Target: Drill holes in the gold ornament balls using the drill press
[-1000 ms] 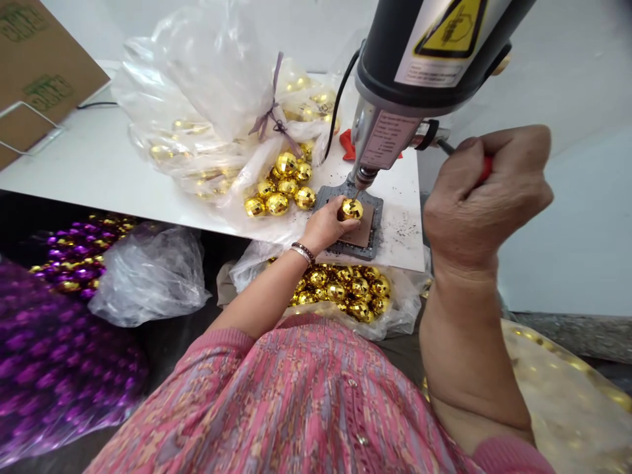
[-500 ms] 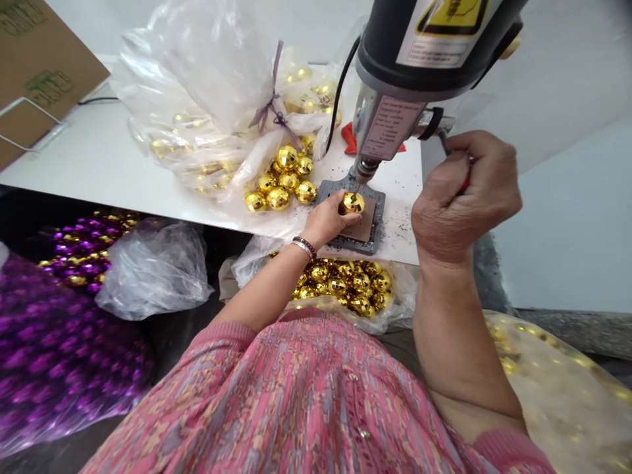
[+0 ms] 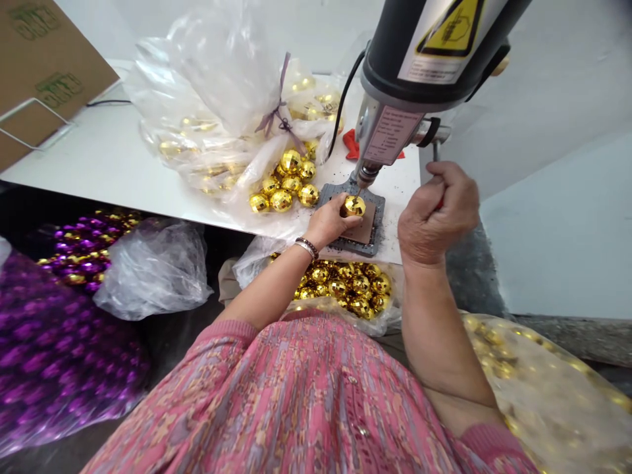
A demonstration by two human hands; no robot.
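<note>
My left hand (image 3: pixel 330 220) pinches a shiny gold faceted ball (image 3: pixel 354 206) between thumb and fingers. The ball rests on a brown square pad (image 3: pixel 362 230) set on the grey base (image 3: pixel 376 245) of a bench drill press (image 3: pixel 388 131). The thin bit under the chuck (image 3: pixel 368 172) meets the top of the ball; whether it has entered cannot be made out. My right hand (image 3: pixel 437 214) is closed around the feed lever (image 3: pixel 437 151) at the drill's right side, its red grip partly hidden by my fingers.
Several loose gold balls (image 3: pixel 286 181) lie left of the drill by a tied clear plastic bag (image 3: pixel 212 85). An open bag of gold balls (image 3: pixel 353 289) sits below the table edge. Purple balls (image 3: pixel 59 349) fill a bag at left. A cardboard box (image 3: pixel 44 85) stands back left.
My right hand has swung the feed lever down and inward, to the left. My left hand keeps the ball in the same place under the drill. The view has shifted slightly.
</note>
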